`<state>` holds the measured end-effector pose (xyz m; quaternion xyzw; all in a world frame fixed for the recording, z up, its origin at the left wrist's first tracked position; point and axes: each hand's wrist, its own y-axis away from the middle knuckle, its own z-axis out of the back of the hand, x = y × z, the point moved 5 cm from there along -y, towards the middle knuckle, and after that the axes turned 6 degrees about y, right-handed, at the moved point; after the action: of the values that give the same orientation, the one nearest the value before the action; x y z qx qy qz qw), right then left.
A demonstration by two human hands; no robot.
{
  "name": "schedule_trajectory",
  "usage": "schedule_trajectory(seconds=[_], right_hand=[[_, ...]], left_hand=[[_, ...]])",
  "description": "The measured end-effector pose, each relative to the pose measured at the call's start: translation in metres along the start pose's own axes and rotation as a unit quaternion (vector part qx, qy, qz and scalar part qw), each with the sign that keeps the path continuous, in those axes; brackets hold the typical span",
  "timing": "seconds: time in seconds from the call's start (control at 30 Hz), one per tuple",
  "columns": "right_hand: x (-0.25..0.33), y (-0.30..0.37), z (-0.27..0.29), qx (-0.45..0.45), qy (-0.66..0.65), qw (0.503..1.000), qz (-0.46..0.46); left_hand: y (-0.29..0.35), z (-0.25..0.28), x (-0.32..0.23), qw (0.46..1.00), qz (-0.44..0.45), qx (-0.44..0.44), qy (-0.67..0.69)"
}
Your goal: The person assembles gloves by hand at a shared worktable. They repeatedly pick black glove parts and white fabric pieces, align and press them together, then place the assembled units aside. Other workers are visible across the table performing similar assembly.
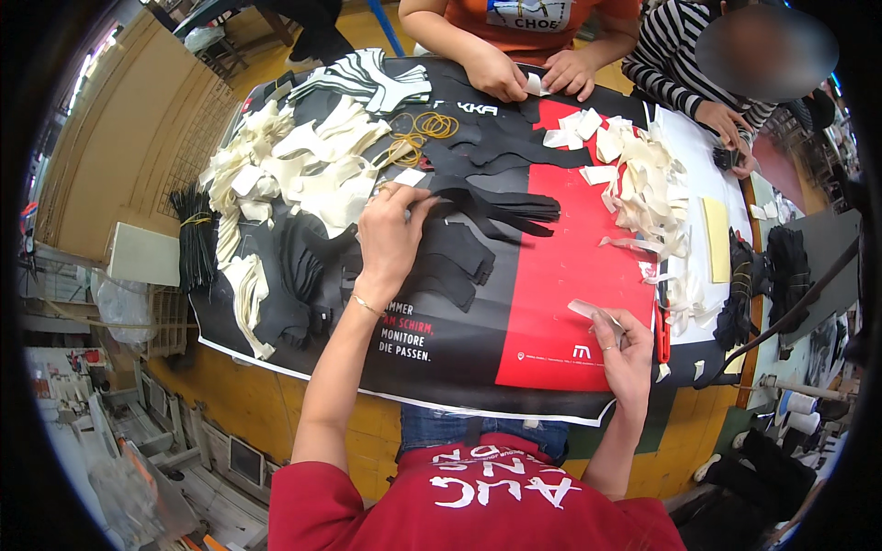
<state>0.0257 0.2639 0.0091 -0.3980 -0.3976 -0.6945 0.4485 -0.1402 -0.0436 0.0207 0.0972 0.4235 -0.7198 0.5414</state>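
My left hand (393,231) is over the middle of the table, thumb and fingers pinched at the end of a black fabric strip (478,213). That strip curves away to the right, beside a stack of black fabric pieces (528,208). More black cut pieces (459,253) lie just below it. Near the table's front right, my right hand (628,356) pinches a small cream fabric strip (588,310) between thumb and fingers, above the red part of the printed sheet (551,340) that covers the table.
Cream fabric pieces (322,174) heap up at left, near striped pieces (377,84) and yellow rubber bands (432,126). Cream strips (643,188) pile at right, above a red tool (663,332). Across the table, a co-worker's hands (528,75) hold a white piece; another person (721,119) stands beside.
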Motion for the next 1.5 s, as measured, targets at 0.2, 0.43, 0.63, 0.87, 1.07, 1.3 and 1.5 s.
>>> schedule_trajectory(seconds=[0.2, 0.43, 0.63, 0.87, 1.07, 1.3, 1.5], right_hand=[[0.003, 0.002, 0.009, 0.007, -0.018, 1.000, 0.007], [0.029, 0.037, 0.077, -0.032, -0.167, 0.982, 0.083], [0.048, 0.033, 0.047, 0.089, 0.004, 0.996, 0.024], [0.031, -0.020, -0.042, 0.169, 0.157, 0.972, 0.037], [0.026, -0.035, -0.054, 0.145, 0.155, 0.975, 0.071], [0.020, -0.039, -0.059, 0.157, 0.210, 0.963, 0.060], [0.023, -0.037, -0.060, 0.141, 0.205, 0.966, 0.063]], left_hand=[[-0.002, 0.016, -0.046, 0.983, 0.055, 0.035, 0.169], [0.072, -0.041, -0.131, 0.766, 0.319, 0.259, 0.495], [0.111, -0.052, -0.112, 0.902, 0.250, 0.236, 0.263], [0.133, 0.003, -0.096, 0.987, 0.025, 0.151, 0.059], [0.148, -0.015, -0.101, 0.978, -0.023, 0.207, 0.028], [0.152, -0.019, -0.101, 0.976, -0.058, 0.209, -0.009], [0.154, -0.021, -0.101, 0.976, -0.072, 0.202, -0.028]])
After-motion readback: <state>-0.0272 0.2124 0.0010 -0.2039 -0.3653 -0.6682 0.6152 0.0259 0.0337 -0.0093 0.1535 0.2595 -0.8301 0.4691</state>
